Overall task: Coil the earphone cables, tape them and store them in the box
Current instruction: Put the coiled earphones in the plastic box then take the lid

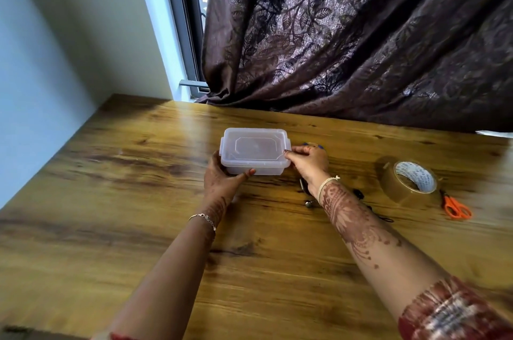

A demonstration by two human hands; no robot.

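Observation:
A translucent plastic box with its lid on stands in the middle of the wooden table. My left hand grips the box's near left corner, thumb on the front wall. My right hand pinches the lid's right edge near the side clip. Black earphone cables lie loose on the table just behind and under my right wrist, partly hidden by the forearm. A roll of brown tape sits to the right of them.
Orange-handled scissors lie beside the tape roll at the right. A dark patterned curtain hangs along the table's far edge. A wall borders the left side. A white object peeks out under the curtain.

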